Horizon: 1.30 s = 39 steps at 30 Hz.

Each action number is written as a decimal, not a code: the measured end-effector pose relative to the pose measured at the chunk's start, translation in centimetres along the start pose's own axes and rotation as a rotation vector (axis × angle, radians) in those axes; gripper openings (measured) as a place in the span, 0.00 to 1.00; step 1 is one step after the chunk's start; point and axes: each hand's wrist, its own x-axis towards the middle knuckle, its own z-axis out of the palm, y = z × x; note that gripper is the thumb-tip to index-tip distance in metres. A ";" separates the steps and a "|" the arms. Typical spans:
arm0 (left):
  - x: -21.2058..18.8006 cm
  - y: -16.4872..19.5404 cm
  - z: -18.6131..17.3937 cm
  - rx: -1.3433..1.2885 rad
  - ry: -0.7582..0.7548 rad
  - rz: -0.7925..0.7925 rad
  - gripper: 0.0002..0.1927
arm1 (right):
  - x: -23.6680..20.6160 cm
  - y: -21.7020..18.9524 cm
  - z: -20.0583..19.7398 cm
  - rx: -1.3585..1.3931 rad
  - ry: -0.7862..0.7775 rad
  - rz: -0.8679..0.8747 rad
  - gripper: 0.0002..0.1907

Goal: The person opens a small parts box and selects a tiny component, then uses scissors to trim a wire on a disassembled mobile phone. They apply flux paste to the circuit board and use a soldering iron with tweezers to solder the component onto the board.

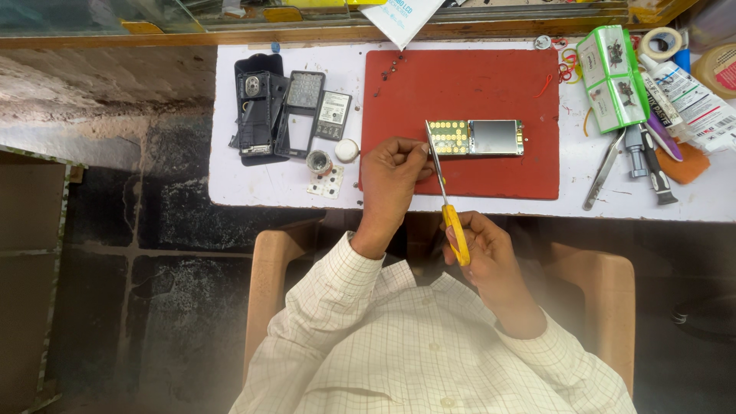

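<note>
Screwdriver (448, 201) (yellow handle) gripped by right hand (487, 257); left hand (391, 176) fisted beside phone board (475, 138).

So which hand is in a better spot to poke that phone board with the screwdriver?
The right hand, probably: it grips the yellow-handled screwdriver, whose tip sits at the phone board. The left hand rests beside it.

The person's left hand (391, 175) reaches farther from the body than the right, its fingers curled in toward the palm in a loose fist, knuckles up, the wrist bent slightly right. The forearm runs back to a checked sleeve at the near left. The right hand (483, 249) sits nearer the body, its grip closed, fingers wrapped and thumb on top, the wrist angling back into the right sleeve.
</note>
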 end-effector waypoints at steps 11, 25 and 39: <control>-0.1 0.2 0.0 0.029 -0.007 0.003 0.08 | 0.0 0.3 0.0 0.041 -0.008 -0.018 0.10; -0.1 0.0 0.0 0.027 -0.006 -0.005 0.08 | 0.2 0.8 -0.3 0.050 -0.012 -0.033 0.09; 0.5 -0.8 -0.4 -0.038 -0.012 -0.024 0.09 | 0.5 0.5 0.7 -0.047 0.097 -0.094 0.07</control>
